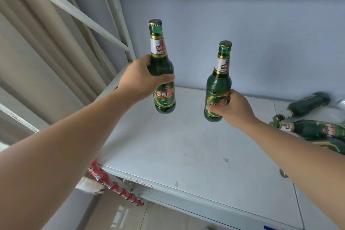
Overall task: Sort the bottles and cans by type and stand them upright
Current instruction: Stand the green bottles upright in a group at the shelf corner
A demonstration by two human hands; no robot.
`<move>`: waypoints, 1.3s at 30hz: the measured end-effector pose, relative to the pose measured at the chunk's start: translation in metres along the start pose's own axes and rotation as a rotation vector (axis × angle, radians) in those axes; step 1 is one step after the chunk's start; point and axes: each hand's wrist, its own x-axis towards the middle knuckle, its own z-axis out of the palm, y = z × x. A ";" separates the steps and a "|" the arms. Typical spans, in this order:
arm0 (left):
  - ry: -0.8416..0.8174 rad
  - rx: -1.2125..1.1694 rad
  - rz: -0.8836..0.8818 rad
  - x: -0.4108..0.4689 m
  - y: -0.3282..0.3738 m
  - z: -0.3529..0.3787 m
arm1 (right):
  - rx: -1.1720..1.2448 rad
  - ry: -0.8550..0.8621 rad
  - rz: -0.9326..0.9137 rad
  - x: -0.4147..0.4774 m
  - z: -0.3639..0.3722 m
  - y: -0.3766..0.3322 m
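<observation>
The left hand (139,78) is gripping the left beer bottle (164,97), with the fingers wrapped around its shoulder above the main label. The right hand (233,107) is gripping the right beer bottle (218,80), with the fingers curled around its lower body. Both green glass bottles are standing upright with caps on, well apart, over the far left part of the white shelf (177,145). Whether their bases are touching the shelf cannot be determined.

At the right edge, three more green bottles (317,129) are lying on their sides on the shelf, close together. A strip of red packets (112,185) is hanging below the near left corner of the shelf.
</observation>
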 end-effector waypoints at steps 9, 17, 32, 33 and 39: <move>-0.001 0.000 -0.027 0.047 -0.030 0.009 | 0.041 -0.038 -0.002 0.050 0.043 -0.012; -0.121 -0.030 -0.032 0.114 -0.075 0.010 | 0.040 -0.018 0.060 0.091 0.096 -0.017; -0.282 0.012 -0.013 0.219 -0.154 0.029 | 0.060 0.039 0.140 0.172 0.168 -0.015; -0.285 0.016 -0.010 0.223 -0.158 0.031 | 0.058 0.039 0.146 0.176 0.171 -0.013; -0.331 0.021 -0.012 0.239 -0.181 0.039 | 0.048 0.045 0.167 0.191 0.189 -0.008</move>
